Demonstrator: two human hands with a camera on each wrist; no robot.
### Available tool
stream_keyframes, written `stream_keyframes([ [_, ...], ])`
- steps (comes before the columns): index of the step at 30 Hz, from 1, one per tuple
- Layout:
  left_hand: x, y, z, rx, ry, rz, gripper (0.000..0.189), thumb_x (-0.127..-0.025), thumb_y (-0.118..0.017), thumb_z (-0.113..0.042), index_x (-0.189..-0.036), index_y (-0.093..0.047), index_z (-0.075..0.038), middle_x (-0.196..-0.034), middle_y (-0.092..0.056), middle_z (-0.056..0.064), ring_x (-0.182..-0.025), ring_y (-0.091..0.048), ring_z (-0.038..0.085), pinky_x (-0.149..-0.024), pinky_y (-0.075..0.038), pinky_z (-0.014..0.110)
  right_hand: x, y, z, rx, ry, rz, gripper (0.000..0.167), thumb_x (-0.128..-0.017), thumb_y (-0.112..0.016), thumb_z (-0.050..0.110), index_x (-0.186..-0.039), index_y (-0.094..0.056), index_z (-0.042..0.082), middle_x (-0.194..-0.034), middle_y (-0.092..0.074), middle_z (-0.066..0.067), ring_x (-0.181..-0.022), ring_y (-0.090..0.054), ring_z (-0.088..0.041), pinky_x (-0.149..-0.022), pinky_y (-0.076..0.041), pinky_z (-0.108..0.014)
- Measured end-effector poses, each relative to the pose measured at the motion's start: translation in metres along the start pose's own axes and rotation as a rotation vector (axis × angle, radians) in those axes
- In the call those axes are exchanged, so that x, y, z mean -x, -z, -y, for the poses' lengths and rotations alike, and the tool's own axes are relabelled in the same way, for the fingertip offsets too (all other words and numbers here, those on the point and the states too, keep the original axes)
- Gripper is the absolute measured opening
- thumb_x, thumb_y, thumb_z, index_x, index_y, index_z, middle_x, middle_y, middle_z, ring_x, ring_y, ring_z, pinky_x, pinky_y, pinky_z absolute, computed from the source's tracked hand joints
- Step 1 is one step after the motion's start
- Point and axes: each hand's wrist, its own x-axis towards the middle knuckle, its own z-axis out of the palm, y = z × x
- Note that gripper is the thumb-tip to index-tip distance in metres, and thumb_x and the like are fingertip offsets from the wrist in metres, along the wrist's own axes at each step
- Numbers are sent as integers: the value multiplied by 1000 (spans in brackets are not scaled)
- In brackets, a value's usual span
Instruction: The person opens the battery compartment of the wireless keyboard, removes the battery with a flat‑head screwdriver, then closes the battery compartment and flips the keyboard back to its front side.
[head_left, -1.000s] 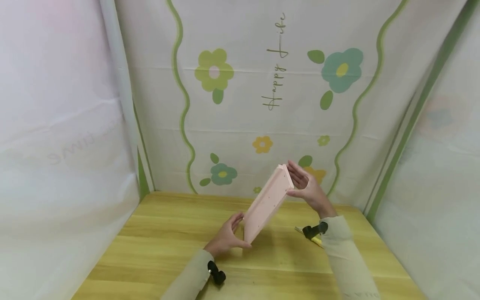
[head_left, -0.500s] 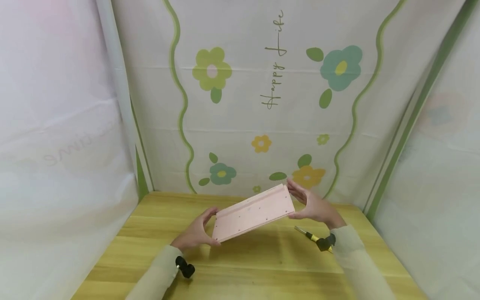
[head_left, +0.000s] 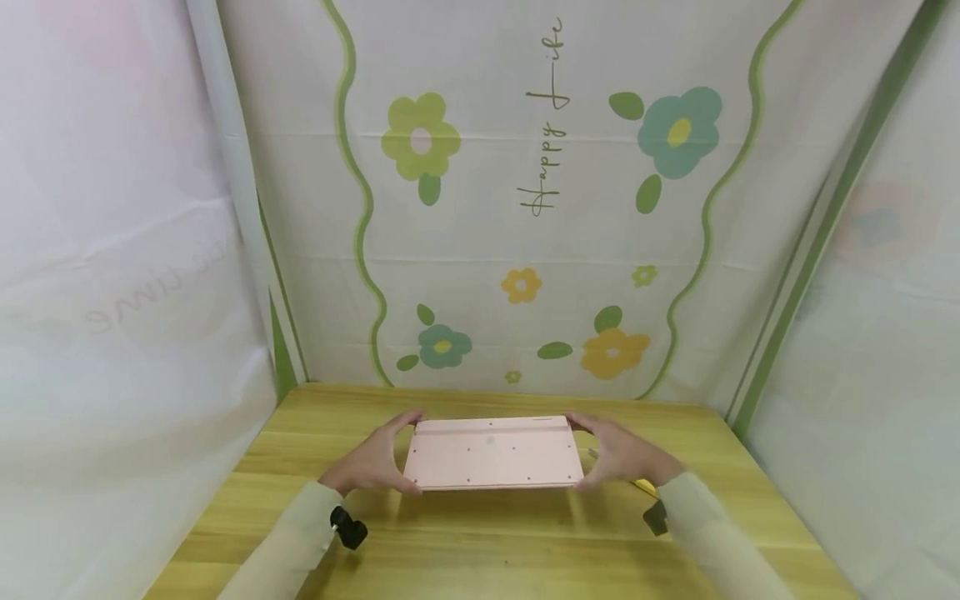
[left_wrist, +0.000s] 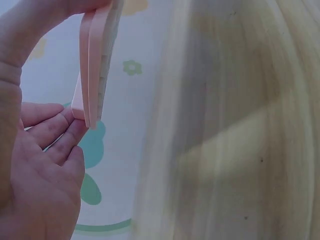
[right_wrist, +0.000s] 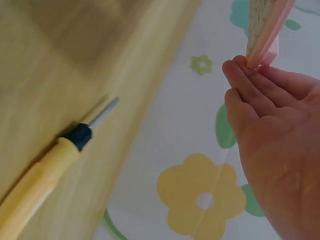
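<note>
A pink keyboard (head_left: 491, 457) is held above the table with its underside, dotted with small screws, turned toward the head camera. My left hand (head_left: 378, 454) grips its left end, thumb at the near corner and fingers at the far one. At the opposite end my right hand (head_left: 618, 450) holds it the same way. Light key-like pieces line the far face of the keyboard (left_wrist: 95, 65) in the left wrist view. A screwdriver (right_wrist: 45, 175) with a yellow handle and black collar lies on the table, partly hidden by the right hand in the head view.
The wooden table (head_left: 480, 550) ends at a flowered white cloth backdrop (head_left: 480, 208). White cloth walls stand on the left (head_left: 127, 292) and right (head_left: 877, 333). A small black device (head_left: 348, 527) is strapped on the left wrist.
The keyboard has swung from a steep tilt, right end high, to level and lower. The left hand has moved left and slightly up in view; the right hand has come down.
</note>
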Motion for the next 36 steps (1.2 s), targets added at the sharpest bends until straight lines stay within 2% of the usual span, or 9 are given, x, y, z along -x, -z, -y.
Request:
stream_keyframes([
  [4,1,-6,2,11,3,20,134,-60,-103,-25,-167,-25,-4,-168,-36,19,-158,-27,47,-124,-24,73,1,-18,-13,-35,-27,32,125,-70,-99,36,-163,-27,-6,-160,-46,-25,-149,-43,-49,-119,-39,-66],
  [10,5,-23,11,24,30,46,137,-60,-104,-24,-167,-21,1,-171,-32,20,-160,-24,46,-127,-21,70,6,-40,-27,-19,-36,56,126,-68,-99,42,-161,-29,-7,-158,-49,-25,-147,-45,-49,-120,-37,-67],
  [16,10,-34,17,21,65,33,139,-58,-105,-25,-167,-22,-1,-171,-30,24,-159,-25,48,-127,-21,69,8,-54,-30,34,-34,49,126,-65,-100,42,-160,-33,-6,-157,-53,-19,-146,-49,-44,-120,-39,-65],
  [20,11,-37,17,20,81,29,139,-57,-105,-26,-167,-22,-2,-172,-30,21,-159,-25,47,-128,-22,67,9,-61,-31,102,-52,33,125,-63,-99,43,-160,-36,-2,-158,-53,-13,-147,-51,-38,-119,-42,-61],
  [24,11,-36,17,2,77,37,140,-57,-105,-27,-167,-22,-2,-172,-30,21,-159,-26,46,-128,-22,66,9,-64,-31,147,-62,20,124,-62,-99,45,-160,-38,-1,-160,-51,-17,-148,-48,-41,-120,-41,-63],
  [36,11,-35,22,-30,68,57,139,-61,-104,-33,-167,-20,-1,-172,-29,22,-159,-26,46,-127,-22,67,6,-66,-28,164,-82,20,124,-61,-99,43,-160,-38,-1,-160,-50,-18,-147,-50,-40,-118,-45,-60],
])
